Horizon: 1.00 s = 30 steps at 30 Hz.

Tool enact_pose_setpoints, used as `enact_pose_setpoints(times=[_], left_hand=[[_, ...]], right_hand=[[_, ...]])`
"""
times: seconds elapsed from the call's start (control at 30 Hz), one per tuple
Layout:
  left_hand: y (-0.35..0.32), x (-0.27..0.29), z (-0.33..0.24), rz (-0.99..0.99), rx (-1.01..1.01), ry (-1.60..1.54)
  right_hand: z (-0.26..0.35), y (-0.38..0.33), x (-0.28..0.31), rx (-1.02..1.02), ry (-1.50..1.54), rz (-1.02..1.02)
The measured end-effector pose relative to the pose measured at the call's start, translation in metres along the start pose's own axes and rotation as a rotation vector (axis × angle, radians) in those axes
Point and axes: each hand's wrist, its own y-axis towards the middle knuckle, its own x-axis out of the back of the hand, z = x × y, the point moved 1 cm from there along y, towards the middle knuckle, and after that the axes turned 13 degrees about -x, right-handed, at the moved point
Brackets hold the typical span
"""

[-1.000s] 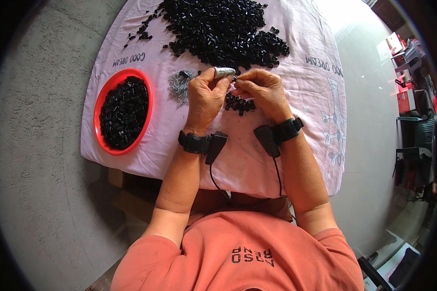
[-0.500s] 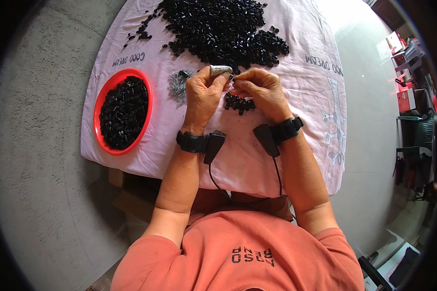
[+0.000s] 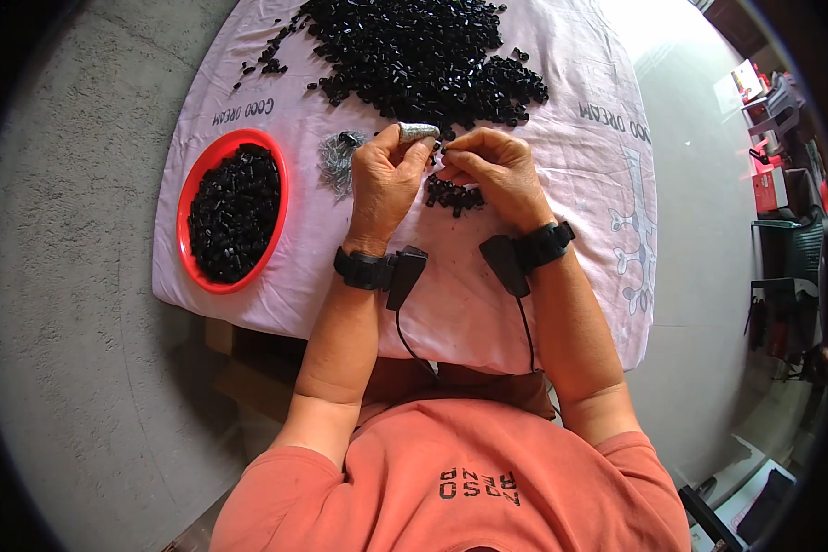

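Note:
My left hand (image 3: pixel 384 184) is closed in a pinch, its fingertips on a small black plastic piece (image 3: pixel 437 146). A silvery wrap (image 3: pixel 418 132) covers one of its fingers. Close beside it on the right, my right hand (image 3: pixel 495 173) pinches too, thumb against forefinger; whatever sits between those tips is too small to make out. Below the fingertips lies a little heap of black pieces (image 3: pixel 453 196) on the cloth. Left of my left hand is a tangle of thin silvery metal pins or wires (image 3: pixel 336 167).
A large pile of black plastic pieces (image 3: pixel 423 60) covers the far part of the pink tablecloth (image 3: pixel 580 212). At the left stands a red basin (image 3: pixel 185 241) filled with similar pieces. Black wrist straps with boxes and cables (image 3: pixel 529 331) sit on both my arms.
Both hands stay nearly in place, fingertips close together. The fingers have shifted only very slightly.

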Motion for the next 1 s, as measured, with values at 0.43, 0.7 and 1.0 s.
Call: enact_pose_setpoints(times=[0.43,0.7,1.0], left_hand=[[-0.0009,-0.0027,-0.0007,0.016,-0.048,0.058],[-0.0007,-0.0011,0.0028,0.042,-0.082,0.126],[-0.0022,-0.0038,-0.0028,0.056,-0.100,0.149]], right_hand=[[-0.0001,-0.0007,-0.0008,-0.025,0.004,-0.019],[-0.0012,0.0003,-0.0013,0.007,0.020,-0.022],[-0.0033,0.0014,0.0011,0.010,0.047,-0.010]])
